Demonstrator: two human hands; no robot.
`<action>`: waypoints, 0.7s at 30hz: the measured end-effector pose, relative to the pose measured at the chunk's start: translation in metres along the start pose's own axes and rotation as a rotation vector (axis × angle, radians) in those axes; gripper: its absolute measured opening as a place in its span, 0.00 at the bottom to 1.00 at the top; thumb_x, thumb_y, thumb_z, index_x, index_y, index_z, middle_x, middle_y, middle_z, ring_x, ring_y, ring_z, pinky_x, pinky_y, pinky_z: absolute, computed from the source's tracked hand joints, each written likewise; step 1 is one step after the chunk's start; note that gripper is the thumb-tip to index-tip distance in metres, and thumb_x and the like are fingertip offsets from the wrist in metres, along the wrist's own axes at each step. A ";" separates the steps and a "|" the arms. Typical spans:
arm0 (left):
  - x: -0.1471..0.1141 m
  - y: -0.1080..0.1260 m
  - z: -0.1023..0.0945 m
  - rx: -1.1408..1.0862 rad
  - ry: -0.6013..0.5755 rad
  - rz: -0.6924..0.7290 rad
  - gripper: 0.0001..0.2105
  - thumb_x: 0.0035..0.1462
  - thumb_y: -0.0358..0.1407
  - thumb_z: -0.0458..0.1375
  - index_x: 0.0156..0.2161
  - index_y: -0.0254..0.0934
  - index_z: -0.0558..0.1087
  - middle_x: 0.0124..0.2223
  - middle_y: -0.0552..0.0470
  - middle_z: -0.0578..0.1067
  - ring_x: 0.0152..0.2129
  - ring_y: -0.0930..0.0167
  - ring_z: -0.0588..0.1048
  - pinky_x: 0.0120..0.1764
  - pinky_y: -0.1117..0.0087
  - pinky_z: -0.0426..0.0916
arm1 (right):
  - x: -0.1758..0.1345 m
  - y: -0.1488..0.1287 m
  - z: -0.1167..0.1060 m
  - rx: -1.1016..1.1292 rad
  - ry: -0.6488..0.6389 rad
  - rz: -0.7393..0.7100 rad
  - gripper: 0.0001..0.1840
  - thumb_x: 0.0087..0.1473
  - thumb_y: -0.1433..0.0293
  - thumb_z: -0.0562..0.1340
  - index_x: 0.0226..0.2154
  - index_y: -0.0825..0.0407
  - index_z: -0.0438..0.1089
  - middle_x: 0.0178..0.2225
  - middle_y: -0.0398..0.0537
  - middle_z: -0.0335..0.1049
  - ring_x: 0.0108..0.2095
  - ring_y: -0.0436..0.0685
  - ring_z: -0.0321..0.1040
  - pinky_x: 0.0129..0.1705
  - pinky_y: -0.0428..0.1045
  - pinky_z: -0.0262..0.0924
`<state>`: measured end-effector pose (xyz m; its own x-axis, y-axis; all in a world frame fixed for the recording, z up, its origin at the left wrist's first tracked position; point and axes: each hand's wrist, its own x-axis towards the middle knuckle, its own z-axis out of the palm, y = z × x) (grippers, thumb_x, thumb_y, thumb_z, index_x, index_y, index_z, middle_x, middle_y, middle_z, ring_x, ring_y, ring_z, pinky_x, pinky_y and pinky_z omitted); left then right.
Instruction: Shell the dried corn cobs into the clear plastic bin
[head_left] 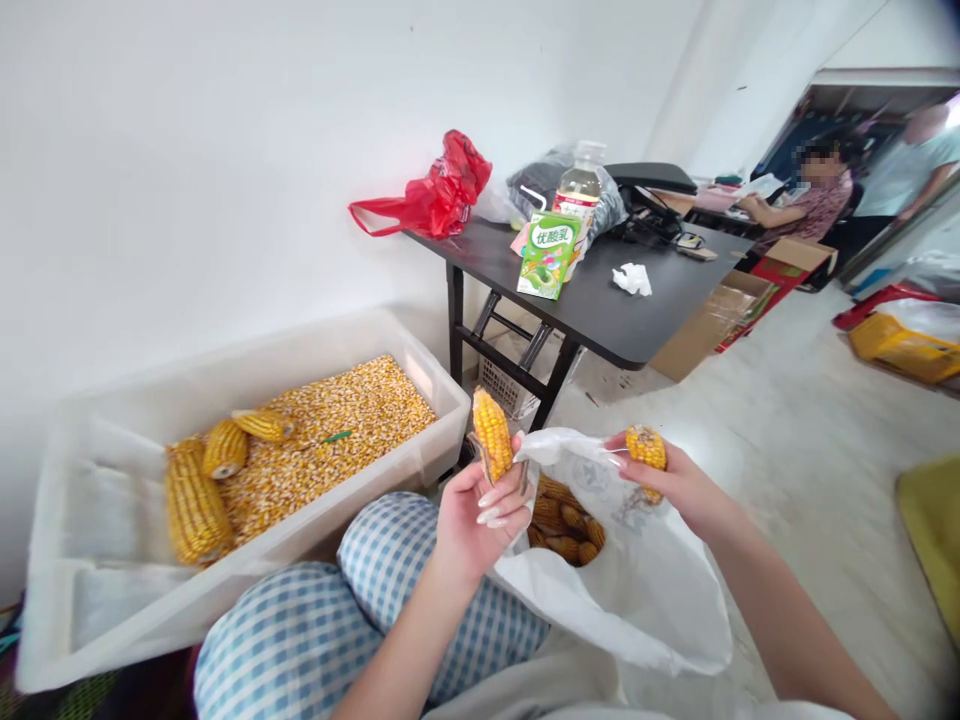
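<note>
Smooth white wall backs this corner, with a translucent plastic tub at the left. Loose, gritty-looking yellow and pale kernels cover much of its bottom; three ribbed cobs and a green sliver lie on them. Blue-and-white checked fabric bulges in two rounded mounds beside the tub. Next, a crinkled red plastic bag sits at the end of the dark table. Below it, the left hand has its fingers pinching a tapered yellow cob, held upright. A boxy green carton stands before a clear bottle. Under the hands gapes a soft white sack, more cobs heaped inside. The right hand curls its fingers round a stubby cob at the sack's rim; whether they also grip the rim, I cannot tell. Far right sits a yellow crate.
</note>
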<state>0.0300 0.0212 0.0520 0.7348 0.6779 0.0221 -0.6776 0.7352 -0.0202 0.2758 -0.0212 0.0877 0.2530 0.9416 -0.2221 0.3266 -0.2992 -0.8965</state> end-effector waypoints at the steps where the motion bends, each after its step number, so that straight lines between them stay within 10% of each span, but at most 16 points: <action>1: 0.001 -0.001 0.000 0.002 -0.006 -0.002 0.19 0.52 0.29 0.52 0.51 0.33 0.68 0.17 0.61 0.50 0.11 0.82 0.53 0.15 0.84 0.52 | -0.001 0.002 0.002 0.014 -0.016 -0.006 0.24 0.42 0.55 0.66 0.40 0.51 0.70 0.43 0.51 0.71 0.44 0.63 0.67 0.43 0.53 0.63; 21: 0.003 0.030 0.025 0.265 0.056 0.154 0.16 0.54 0.31 0.51 0.48 0.29 0.68 0.22 0.57 0.52 0.16 0.79 0.55 0.21 0.78 0.54 | 0.028 -0.070 0.043 0.453 -0.302 -0.140 0.18 0.48 0.57 0.63 0.40 0.49 0.67 0.37 0.52 0.73 0.37 0.59 0.71 0.33 0.53 0.67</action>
<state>0.0114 0.0450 0.0763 0.6187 0.7854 -0.0166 -0.7596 0.6035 0.2423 0.2207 0.0331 0.1274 -0.0581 0.9899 -0.1293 -0.1021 -0.1347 -0.9856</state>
